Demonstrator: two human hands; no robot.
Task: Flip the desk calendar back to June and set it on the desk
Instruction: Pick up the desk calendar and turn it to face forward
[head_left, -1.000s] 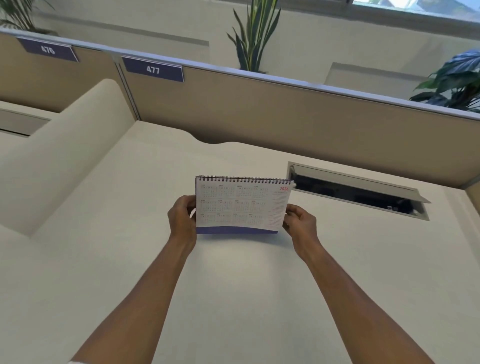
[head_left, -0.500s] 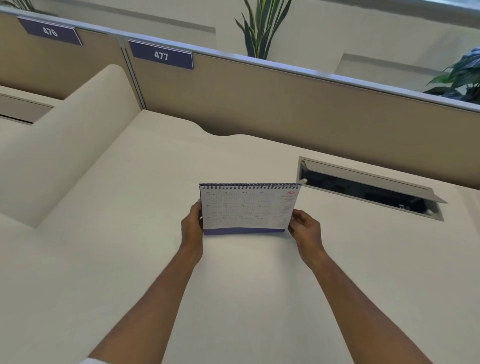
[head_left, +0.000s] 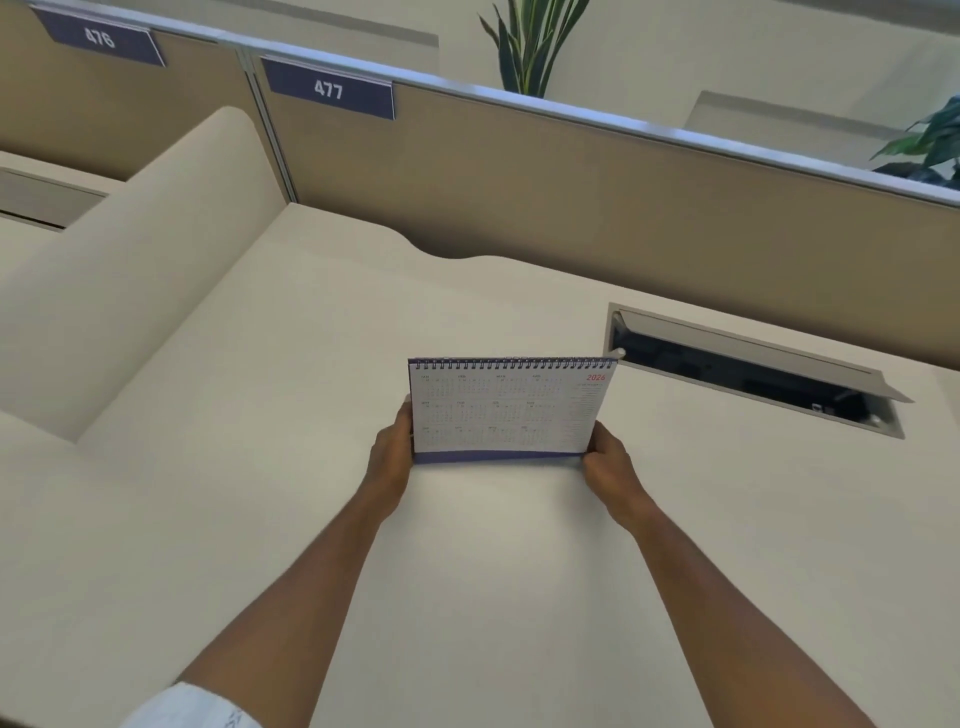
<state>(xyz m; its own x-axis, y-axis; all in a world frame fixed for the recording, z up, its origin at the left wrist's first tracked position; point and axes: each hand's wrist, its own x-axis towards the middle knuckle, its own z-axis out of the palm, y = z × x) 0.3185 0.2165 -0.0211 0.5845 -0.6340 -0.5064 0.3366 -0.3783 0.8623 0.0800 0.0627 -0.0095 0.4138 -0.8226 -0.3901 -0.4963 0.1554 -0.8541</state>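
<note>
The white spiral-bound paper desk calendar (head_left: 506, 410) with a blue base stands upright on the cream flat desk (head_left: 234, 519). The left hand (head_left: 389, 454) curls its fingers round the 9 o'clock edge. The right hand (head_left: 605, 460) pinches the 4 o'clock corner. A dark open cable slot (head_left: 753, 374) sits at 2 o'clock.

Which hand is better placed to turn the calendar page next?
Probably the right hand: it pinches the calendar at its lower right corner, by the page's free bottom edge. The left hand holds the left edge and can steady it.
</note>
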